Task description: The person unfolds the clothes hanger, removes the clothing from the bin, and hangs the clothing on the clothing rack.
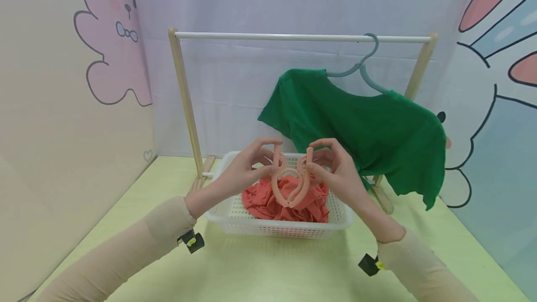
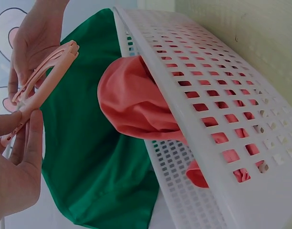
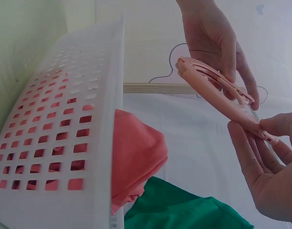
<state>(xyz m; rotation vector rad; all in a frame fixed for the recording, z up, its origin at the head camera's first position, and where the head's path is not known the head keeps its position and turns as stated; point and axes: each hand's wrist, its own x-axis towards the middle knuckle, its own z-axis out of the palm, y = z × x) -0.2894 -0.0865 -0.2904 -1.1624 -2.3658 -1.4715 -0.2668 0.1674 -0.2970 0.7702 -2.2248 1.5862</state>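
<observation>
Between both hands is a pink folding clothes hanger [image 1: 288, 203], its two arms bent up into a U shape. My left hand [image 1: 251, 164] pinches one arm between thumb and fingers. The other arm is gripped the same way by my right hand [image 1: 337, 171]. Both hands are above a white perforated basket [image 1: 285, 226], where a crumpled red cloth [image 1: 258, 202] lies. In the left wrist view the hanger [image 2: 50, 86] is seen edge-on, above the basket. The right wrist view shows thumb and fingers of the right hand [image 3: 272, 186] on the hanger's arm.
Behind the basket stands a wooden rack with a white rail [image 1: 260, 36]. A green shirt [image 1: 348, 120] hangs there at the right on a grey-green hanger [image 1: 362, 62], one side drooping lower. Printed panels border the pale yellow table [image 1: 268, 269] left and right.
</observation>
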